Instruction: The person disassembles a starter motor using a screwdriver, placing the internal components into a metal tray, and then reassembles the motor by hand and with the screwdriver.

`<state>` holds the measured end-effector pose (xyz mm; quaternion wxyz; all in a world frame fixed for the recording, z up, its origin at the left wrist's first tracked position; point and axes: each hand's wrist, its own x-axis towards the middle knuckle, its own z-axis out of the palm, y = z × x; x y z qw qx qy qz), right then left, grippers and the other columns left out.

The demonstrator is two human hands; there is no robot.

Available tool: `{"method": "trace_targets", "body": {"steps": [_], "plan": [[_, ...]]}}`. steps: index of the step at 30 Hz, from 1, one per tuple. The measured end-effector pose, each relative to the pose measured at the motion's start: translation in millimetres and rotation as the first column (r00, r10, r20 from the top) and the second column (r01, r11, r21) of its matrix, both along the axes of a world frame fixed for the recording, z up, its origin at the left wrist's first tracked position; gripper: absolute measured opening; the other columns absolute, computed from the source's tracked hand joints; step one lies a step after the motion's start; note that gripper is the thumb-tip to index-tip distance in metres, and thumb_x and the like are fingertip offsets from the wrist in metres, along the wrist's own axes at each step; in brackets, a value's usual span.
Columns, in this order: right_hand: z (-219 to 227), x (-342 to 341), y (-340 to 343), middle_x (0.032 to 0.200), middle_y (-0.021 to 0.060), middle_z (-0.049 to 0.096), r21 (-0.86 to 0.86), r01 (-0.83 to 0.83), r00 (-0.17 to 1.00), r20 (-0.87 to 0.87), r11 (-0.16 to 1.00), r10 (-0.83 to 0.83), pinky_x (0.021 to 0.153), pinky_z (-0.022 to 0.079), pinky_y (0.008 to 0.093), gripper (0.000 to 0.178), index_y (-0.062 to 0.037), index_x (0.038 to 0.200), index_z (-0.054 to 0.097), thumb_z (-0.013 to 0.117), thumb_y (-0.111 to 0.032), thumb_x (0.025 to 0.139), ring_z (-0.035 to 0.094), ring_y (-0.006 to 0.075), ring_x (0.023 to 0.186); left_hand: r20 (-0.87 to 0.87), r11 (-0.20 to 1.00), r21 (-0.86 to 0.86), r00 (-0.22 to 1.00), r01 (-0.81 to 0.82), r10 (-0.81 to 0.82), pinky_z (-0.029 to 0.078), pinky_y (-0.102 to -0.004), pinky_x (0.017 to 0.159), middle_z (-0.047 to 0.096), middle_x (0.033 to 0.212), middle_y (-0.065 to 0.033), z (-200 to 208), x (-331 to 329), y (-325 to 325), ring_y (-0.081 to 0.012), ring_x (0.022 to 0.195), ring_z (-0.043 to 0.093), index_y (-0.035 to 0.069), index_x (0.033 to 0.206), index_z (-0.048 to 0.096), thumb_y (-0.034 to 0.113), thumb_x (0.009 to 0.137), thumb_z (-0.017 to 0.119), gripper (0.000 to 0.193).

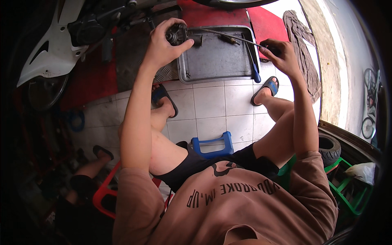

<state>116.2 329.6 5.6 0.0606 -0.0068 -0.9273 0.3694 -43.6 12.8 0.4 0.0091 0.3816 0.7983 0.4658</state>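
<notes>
The left hand (165, 45) curls its fingers (187, 44) round a dark metal part (176, 35) at the left side of the grey tray (216, 75); the right hand (283, 57) grips a long-shafted tool (246, 41) reaching toward it. A blue-handled screwdriver (256, 74) crosses the tray's right rim.

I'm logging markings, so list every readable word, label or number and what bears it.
Shirt: dark lettering, upside down in the picture, large enough to read; wording not copied here.
Right sandal: pale mark, too small to read.
Part in the left hand, tray: no lettering can be made out.
</notes>
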Motion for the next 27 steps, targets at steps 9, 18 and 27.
{"method": "trace_targets", "body": {"steps": [9,18,27], "plan": [[-12,-5,2,0.06,0.0055,0.048,0.081,0.007,0.999,0.038,0.997,-0.01,0.051,0.033,0.029,0.032,0.0017,0.088,0.063,0.064,-0.03,0.091,0.039,0.0109,0.057,-0.006,0.998,-0.021,0.998,-0.061,0.061,0.048,-0.0271,0.083,0.066,0.09,-0.0034,-2,-1,-5,-0.0118,0.086,0.062,0.004,0.102,0.064,0.016,0.07,0.079,0.037],[-123,-10,29,0.055,0.017,0.059,0.326,0.141,0.643,0.688,0.935,-0.337,0.048,0.05,0.0393,0.035,0.0094,0.071,0.062,0.052,-0.022,0.082,0.063,0.028,0.048,0.004,0.983,-0.097,0.988,-0.156,0.157,0.051,-0.0342,0.081,0.067,0.091,-0.0103,-6,5,-1,-0.0231,0.086,0.066,0.003,0.098,0.065,0.023,0.063,0.081,0.043],[-158,-12,45,0.08,0.0269,0.066,0.314,0.309,0.643,0.627,0.898,-0.44,0.064,0.055,0.0418,0.031,0.011,0.088,0.063,0.051,-0.016,0.077,0.069,0.0349,0.071,-0.018,0.986,-0.088,0.99,-0.144,0.143,0.051,-0.0355,0.081,0.066,0.093,-0.012,-4,3,-9,-0.0258,0.087,0.066,0.002,0.098,0.065,0.024,0.062,0.081,0.045]]}}
